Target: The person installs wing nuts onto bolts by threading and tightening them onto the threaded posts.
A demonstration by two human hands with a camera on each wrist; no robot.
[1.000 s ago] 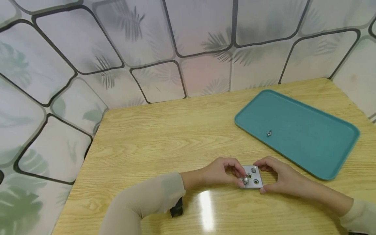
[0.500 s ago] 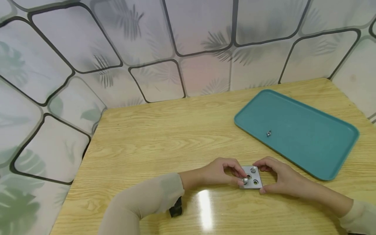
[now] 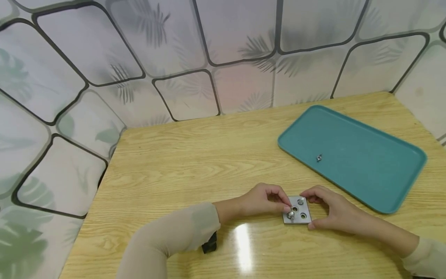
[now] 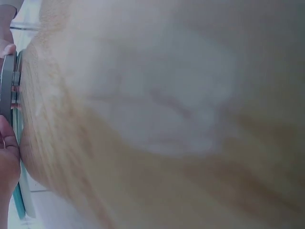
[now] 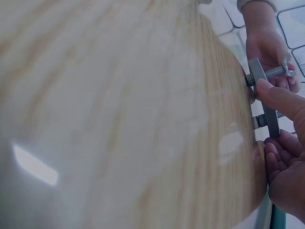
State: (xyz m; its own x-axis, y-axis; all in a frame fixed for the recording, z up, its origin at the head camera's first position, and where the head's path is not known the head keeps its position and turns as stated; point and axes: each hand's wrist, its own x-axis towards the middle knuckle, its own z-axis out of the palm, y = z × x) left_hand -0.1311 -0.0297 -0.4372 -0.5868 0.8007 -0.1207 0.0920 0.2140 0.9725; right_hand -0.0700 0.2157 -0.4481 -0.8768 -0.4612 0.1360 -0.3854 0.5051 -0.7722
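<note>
A square metal plate with holes stands raised off the table on bolt heads, visible beneath it in the right wrist view. My right hand grips the plate's right side between thumb and fingers. One bolt rises through the near-left hole and carries a wing nut near its top. My left hand has thumb and index fingertips together at this wing nut, pinching it; the exact contact is partly hidden. A second bolt sticks up at the plate's far corner. The other holes show no bolt.
A teal tray lies at the back right, with one small wing nut near its left edge. The wooden table meets a patterned curtain-like backdrop behind. A black strap piece hangs under the left sleeve.
My left thumb has moved up from the near side of the wing nut towards the index finger, uncovering the plate's near-left corner. The right hand and plate stay in place.
</note>
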